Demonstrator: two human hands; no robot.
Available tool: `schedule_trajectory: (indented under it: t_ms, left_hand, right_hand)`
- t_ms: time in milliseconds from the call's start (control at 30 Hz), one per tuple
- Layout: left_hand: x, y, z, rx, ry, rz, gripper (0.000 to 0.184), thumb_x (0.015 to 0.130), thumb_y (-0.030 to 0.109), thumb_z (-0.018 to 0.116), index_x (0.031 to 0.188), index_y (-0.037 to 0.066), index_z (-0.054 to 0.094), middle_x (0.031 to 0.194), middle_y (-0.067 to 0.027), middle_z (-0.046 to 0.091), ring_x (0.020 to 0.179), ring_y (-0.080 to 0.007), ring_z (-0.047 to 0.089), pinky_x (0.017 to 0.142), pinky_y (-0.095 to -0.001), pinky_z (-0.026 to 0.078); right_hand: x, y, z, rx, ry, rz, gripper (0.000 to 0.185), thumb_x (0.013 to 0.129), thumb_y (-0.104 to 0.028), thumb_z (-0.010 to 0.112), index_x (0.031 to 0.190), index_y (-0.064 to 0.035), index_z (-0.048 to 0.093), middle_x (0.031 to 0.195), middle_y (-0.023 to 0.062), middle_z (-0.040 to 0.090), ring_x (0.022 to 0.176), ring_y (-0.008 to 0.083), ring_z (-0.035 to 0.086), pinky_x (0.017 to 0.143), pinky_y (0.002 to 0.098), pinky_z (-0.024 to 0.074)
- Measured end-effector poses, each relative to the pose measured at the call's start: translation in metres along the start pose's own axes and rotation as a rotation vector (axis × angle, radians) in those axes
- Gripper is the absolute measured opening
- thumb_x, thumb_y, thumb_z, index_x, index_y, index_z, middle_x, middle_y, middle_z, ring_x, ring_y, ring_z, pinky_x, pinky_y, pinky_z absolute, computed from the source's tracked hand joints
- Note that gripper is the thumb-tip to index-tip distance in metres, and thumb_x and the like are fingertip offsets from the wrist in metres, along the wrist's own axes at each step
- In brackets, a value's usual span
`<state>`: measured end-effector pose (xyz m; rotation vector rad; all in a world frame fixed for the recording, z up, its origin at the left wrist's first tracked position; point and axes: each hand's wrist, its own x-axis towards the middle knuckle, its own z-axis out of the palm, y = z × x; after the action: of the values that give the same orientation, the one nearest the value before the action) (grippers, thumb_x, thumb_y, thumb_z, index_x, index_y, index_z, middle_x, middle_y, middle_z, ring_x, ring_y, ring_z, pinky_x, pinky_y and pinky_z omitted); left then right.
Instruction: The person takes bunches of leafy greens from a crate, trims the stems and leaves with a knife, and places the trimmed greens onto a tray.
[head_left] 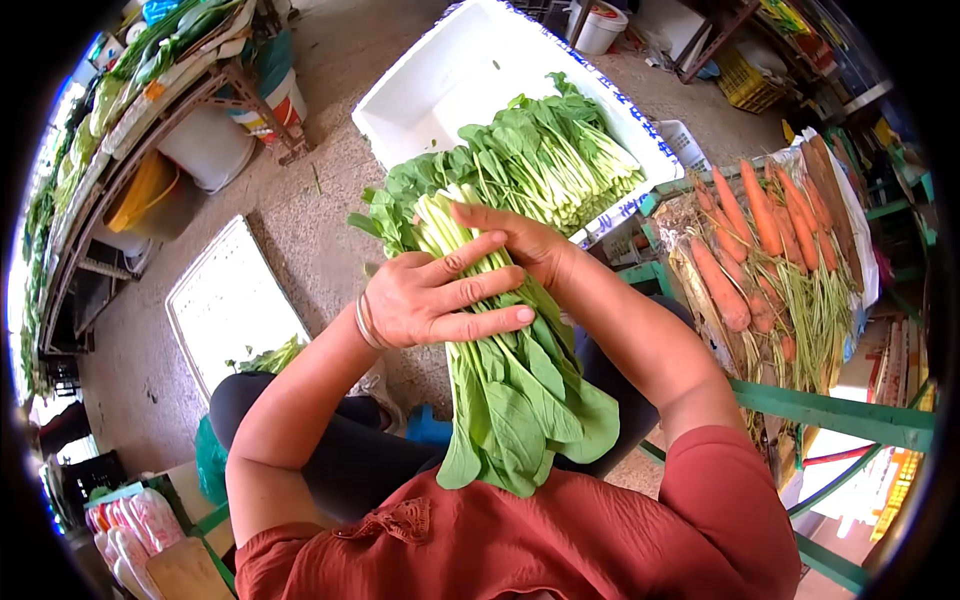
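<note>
A pale-stalked bunch of broad green leaves [510, 390] is above the black-clad lap [335, 450], clamped in the grip of left hand [430, 300] and right hand [518, 243]; hidden right fingers apparently pass beneath. Beyond, a white rectangular box [425, 100] contains similar greens [550, 155].

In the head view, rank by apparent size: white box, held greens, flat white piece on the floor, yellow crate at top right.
1. White box and held greens: too close to rank; the greens are nearer the camera.
2. Flat white piece.
3. Yellow crate.
</note>
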<state>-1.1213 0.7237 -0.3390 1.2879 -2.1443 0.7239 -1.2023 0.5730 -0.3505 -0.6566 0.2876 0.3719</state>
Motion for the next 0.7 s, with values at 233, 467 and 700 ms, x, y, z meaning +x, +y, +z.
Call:
schedule_trajectory:
  t_ms: [233,467,700]
  left_hand:
    - [0.003,0.008,-0.012,0.026,-0.149,0.007,0.048,0.083,0.010,0.049,0.125,0.031,0.045,0.126,-0.0041,0.052,0.111,-0.0230,0.054,0.050,-0.0176,0.041]
    - [-0.005,0.003,-0.027,0.203,-0.284,-0.106,0.064,0.083,-0.002,0.043,0.134,0.035,0.033,0.136,-0.0066,0.041,0.120,-0.0189,0.046,0.053,-0.0163,0.045]
    - [-0.033,-0.009,-0.038,0.213,-0.136,-0.580,0.050,0.074,0.010,0.067,0.122,0.007,0.050,0.123,-0.0085,0.053,0.115,-0.0198,0.050,0.082,-0.0233,0.048]
  right_hand:
    - [0.002,0.008,0.002,-0.134,-0.062,-0.100,0.045,0.077,-0.017,0.058,0.118,-0.0041,0.045,0.088,0.0061,0.058,0.072,0.0123,0.058,0.067,0.0242,0.0517]
    - [0.008,0.005,-0.008,-0.146,-0.127,-0.177,0.074,0.069,-0.030,0.068,0.131,-0.0044,0.035,0.109,0.0143,0.054,0.096,0.0212,0.057,0.086,0.0312,0.0489]
    - [-0.004,-0.009,0.002,-0.212,-0.115,-0.207,0.079,0.063,-0.021,0.067,0.132,-0.0039,0.033,0.092,0.0151,0.059,0.088,0.0208,0.060,0.072,0.0333,0.0551]
